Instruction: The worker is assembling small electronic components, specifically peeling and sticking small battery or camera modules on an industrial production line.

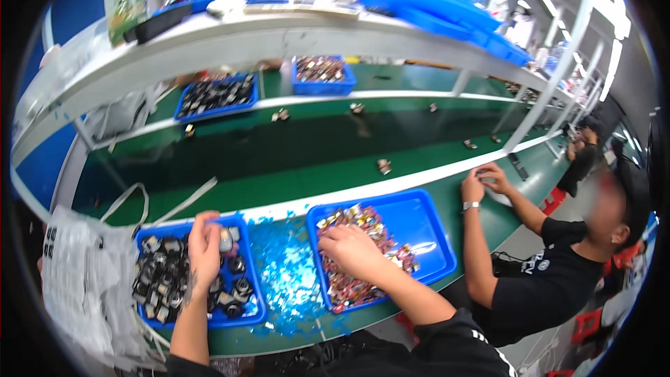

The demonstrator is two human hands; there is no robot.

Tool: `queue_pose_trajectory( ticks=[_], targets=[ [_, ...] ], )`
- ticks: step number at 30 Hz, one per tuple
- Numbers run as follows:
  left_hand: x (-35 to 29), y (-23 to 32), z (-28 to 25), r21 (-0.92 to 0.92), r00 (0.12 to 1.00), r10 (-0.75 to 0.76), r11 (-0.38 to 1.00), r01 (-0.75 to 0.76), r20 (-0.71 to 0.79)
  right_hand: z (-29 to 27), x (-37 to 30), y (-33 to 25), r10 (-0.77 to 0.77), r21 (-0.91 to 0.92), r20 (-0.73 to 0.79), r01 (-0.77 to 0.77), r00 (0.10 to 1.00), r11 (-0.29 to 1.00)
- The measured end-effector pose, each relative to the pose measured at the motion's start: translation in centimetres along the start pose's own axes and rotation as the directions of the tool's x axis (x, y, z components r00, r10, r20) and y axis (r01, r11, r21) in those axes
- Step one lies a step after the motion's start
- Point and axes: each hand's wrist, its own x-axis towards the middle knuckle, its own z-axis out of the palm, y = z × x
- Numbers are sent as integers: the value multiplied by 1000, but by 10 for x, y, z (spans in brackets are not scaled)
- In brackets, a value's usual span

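Note:
My left hand (202, 253) is closed on a small grey and black part (227, 239), held between thumb and fingers above the left blue tray (261, 307). That tray holds many small black parts with metal faces (164, 272). My right hand (347, 243) reaches into the right blue tray (436, 237), its fingers bent down onto a heap of small red and gold components (349, 286). Its fingertips are partly hidden, so whatever they pinch does not show. Between the two trays lies a spread of shiny blue film scraps (289, 272).
A conveyor (314, 139) with several scattered small parts runs behind the trays. Beyond it stand trays of black parts (218, 96) and red-gold parts (321, 73), beneath a loaded shelf (279, 35). Clear plastic bags (87, 286) hang at left. A co-worker (551, 265) sits at right.

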Motion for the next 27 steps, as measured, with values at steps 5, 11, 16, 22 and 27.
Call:
queue_pose_trajectory(
  ticks=[5, 11, 16, 22, 27],
  targets=[
    [-30, 9, 18, -572, 899, -276, 699, 430, 339, -26, -12, -4, 297, 208, -275, -245, 914, 947],
    [-40, -5, 44, -196, 928, -30, 974, 110, 371, -46, -35, -21, 544, 603, -294, -289, 786, 744],
    [-53, 3, 61, 149, 894, 186, 952, -266, 407, -30, -10, -46, 579, 931, -31, -187, 815, 313],
    [-58, 1, 57, 44, 860, 279, 944, -328, 426, 0, 19, -82, 503, 939, -11, -164, 864, 302],
    [-66, 0, 50, 33, 886, 211, 969, -246, 414, 14, 19, -85, 483, 954, 90, -214, 871, 209]
  ],
)
